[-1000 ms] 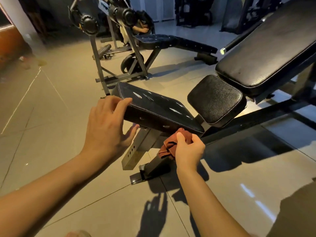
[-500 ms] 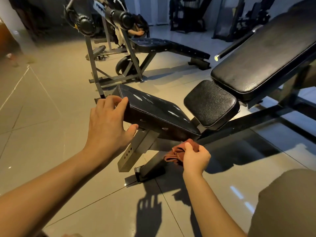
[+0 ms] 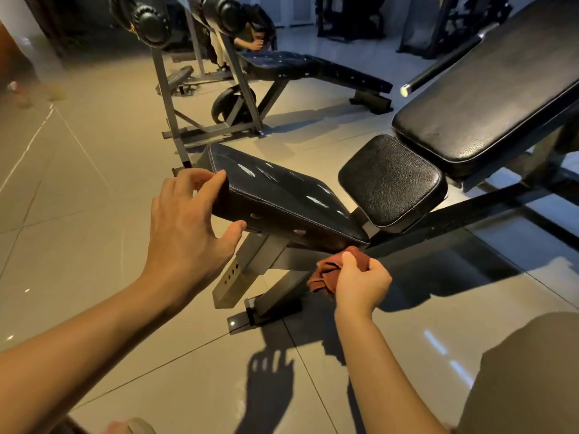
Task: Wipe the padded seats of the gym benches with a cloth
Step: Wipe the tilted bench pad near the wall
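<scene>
**A:** Hardly anything has moved since a second ago. The right hand (image 3: pixel 360 283) and its cloth (image 3: pixel 324 277) have slipped a little lower, from against the low corner of the slanted pad (image 3: pixel 282 195) to just beneath it. The left hand (image 3: pixel 188 223) keeps its place at the pad's high end.

**B:** How do the hands stand?

**A:** The left one is spread wide. Its fingers curl over the top edge of the pad's left end and the thumb sits at the lower edge, so it spans the pad's thickness and holds it. The right one is closed tight round the bunched reddish cloth.

**B:** Which way does the pad run?

**A:** Its long axis runs from high on the left, at the left hand, down to low on the right, at the cloth. The glossy top face lies above and to the left of the cloth, and I cannot tell whether the cloth touches the pad's underside.

**B:** So the right hand does the wiping?

**A:** I would judge so. It is at the low end and would have to come up over that corner, then travel along the axis toward the left hand. Beyond the pad's low end are the square seat pad (image 3: pixel 391 180) and the backrest (image 3: pixel 488 98), both nearer the right hand.
</scene>
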Action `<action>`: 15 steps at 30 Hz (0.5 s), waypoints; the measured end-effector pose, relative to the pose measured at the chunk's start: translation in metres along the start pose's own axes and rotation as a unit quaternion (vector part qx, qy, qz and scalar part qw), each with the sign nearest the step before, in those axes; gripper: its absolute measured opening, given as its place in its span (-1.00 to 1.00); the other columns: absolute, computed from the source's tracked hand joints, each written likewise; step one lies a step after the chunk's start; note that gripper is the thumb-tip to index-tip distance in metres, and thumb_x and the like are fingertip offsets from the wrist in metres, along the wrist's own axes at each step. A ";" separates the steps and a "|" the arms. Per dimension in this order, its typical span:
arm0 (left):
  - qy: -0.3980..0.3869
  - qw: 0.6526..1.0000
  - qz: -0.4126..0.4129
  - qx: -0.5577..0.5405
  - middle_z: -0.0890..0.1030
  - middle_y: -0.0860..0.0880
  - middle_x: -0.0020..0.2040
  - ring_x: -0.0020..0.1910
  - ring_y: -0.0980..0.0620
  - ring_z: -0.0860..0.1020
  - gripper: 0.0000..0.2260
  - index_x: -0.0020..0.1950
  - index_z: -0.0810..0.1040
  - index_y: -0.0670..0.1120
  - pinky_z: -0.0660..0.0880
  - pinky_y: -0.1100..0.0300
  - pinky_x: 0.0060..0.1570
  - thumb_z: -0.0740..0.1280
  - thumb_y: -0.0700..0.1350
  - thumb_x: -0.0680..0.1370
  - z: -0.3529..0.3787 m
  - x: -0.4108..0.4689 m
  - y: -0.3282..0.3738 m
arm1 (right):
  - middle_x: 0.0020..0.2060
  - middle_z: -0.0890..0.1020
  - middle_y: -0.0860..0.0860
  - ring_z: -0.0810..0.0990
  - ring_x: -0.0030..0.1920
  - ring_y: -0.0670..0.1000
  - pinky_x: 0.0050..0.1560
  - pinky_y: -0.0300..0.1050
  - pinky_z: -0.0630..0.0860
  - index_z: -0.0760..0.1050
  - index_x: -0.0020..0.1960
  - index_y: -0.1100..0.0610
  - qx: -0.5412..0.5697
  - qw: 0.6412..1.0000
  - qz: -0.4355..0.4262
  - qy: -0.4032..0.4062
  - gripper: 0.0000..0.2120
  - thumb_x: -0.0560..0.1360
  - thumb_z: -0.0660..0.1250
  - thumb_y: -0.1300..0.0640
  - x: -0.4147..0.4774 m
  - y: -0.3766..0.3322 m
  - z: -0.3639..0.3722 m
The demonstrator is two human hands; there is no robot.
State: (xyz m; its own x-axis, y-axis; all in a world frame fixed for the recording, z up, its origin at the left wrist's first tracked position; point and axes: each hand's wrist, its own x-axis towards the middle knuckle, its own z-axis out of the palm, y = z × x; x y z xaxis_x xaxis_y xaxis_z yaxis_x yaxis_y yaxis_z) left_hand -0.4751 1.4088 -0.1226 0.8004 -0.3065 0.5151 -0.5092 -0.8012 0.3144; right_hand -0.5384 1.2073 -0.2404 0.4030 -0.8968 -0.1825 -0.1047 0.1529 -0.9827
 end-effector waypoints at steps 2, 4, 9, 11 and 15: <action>0.010 1.000 -0.006 -0.014 0.41 -0.14 0.37 0.36 -0.14 0.34 -0.34 0.52 0.41 -0.06 0.35 -0.06 0.33 0.55 -0.01 0.47 0.003 0.002 0.001 | -0.23 0.61 -0.05 0.62 -0.21 -0.06 -0.31 -0.21 0.54 0.51 -0.17 0.01 -0.012 0.998 -0.032 -0.056 -0.84 0.58 0.40 0.09 -0.017 -0.009 0.012; 0.018 0.999 -0.012 -0.026 0.40 -0.13 0.36 0.36 -0.12 0.34 -0.35 0.50 0.42 -0.06 0.36 -0.05 0.33 0.55 -0.02 0.47 0.007 0.004 0.001 | -0.24 0.64 -0.03 0.64 -0.20 -0.07 -0.27 -0.20 0.57 0.54 -0.17 0.03 -0.015 0.995 -0.056 -0.078 -0.84 0.57 0.41 0.07 -0.028 -0.012 0.018; 0.023 0.999 -0.001 -0.037 0.36 -0.13 0.35 0.34 -0.12 0.34 -0.32 0.50 0.38 -0.03 0.39 -0.02 0.31 0.57 -0.01 0.44 0.015 0.005 -0.001 | -0.18 0.67 0.02 0.66 -0.11 0.04 -0.32 -0.22 0.46 0.61 -0.09 0.10 0.005 1.000 0.006 -0.003 -0.92 0.54 0.44 0.10 0.006 -0.003 -0.001; 0.028 0.999 0.010 -0.035 0.36 -0.13 0.35 0.34 -0.13 0.34 -0.33 0.49 0.39 -0.04 0.39 -0.02 0.30 0.57 -0.03 0.44 0.016 0.006 -0.006 | -0.18 0.65 -0.01 0.66 -0.12 0.02 -0.38 -0.29 0.45 0.60 -0.07 0.11 0.003 1.000 0.007 -0.004 -0.92 0.56 0.43 0.11 0.007 -0.006 -0.002; 0.037 0.998 0.047 -0.024 0.37 -0.17 0.33 0.31 -0.17 0.35 -0.35 0.48 0.40 -0.08 0.40 -0.02 0.26 0.56 -0.05 0.45 0.018 0.006 -0.015 | -0.19 0.63 -0.05 0.64 -0.17 -0.07 -0.38 -0.38 0.50 0.55 -0.10 0.04 -0.006 0.992 -0.066 -0.106 -0.90 0.58 0.40 0.07 -0.034 -0.022 0.021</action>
State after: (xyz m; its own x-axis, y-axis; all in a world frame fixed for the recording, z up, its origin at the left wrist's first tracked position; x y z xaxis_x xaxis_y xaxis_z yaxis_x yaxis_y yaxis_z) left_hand -0.4574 1.4094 -0.1386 0.7242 -0.3382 0.6010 -0.5960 -0.7454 0.2986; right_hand -0.5313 1.2432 -0.2132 0.5963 -0.8008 -0.0558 -0.0479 0.0339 -0.9983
